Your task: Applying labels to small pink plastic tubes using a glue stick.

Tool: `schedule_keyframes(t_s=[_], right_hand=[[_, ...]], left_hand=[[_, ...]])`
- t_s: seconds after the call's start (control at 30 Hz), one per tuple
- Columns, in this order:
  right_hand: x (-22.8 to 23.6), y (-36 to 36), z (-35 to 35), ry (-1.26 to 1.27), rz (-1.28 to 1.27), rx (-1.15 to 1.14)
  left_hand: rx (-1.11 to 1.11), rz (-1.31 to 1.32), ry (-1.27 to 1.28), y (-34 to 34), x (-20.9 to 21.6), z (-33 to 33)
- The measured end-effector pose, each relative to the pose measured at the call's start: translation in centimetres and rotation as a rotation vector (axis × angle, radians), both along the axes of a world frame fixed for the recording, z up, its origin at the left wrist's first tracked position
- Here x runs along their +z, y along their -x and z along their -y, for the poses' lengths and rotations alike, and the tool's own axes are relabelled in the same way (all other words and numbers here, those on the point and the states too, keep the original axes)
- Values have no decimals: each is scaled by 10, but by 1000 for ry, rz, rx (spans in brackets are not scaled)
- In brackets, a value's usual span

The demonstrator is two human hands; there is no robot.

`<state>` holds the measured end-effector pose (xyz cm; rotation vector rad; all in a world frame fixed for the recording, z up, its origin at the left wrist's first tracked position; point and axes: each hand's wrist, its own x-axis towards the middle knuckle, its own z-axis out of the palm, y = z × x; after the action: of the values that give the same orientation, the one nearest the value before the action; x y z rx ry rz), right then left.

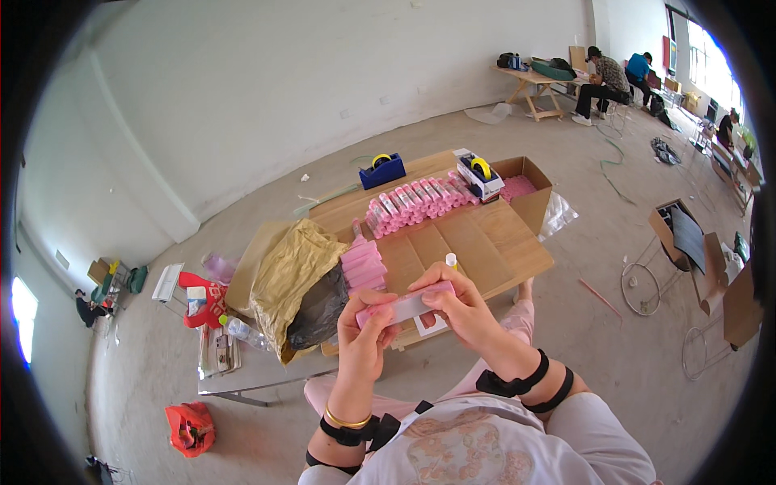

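Above the near edge of the wooden board, I hold a pink roll with a white paper band between my two hands. My left hand grips its left end, thumb along the front. At the right end, my right hand pinches it, the thumb pressing on the white band. Just beyond my right fingers is a small white tube with a yellow end. Plain pink rolls lie stacked past my left hand. Farther back, several pink rolls with printed bands form a long pile.
A blue tape dispenser and a boxed one stand at the back. An open cardboard box with pink pieces is at the right. Gold sheeting and a black plastic bag crowd the left. A red bag lies on the floor.
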<state>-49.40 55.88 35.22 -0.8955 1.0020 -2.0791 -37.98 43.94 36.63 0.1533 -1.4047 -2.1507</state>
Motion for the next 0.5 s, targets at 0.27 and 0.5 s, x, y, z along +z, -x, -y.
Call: schedule_keyframes(t_s=[0.27,0.5], right_hand=[[6,-5,-8,51,-156,36],[4,0,-10,139,-188,129]], left_hand=[[7,-20,12,-3,0,-1],[-15,10,38,-6,1,0]])
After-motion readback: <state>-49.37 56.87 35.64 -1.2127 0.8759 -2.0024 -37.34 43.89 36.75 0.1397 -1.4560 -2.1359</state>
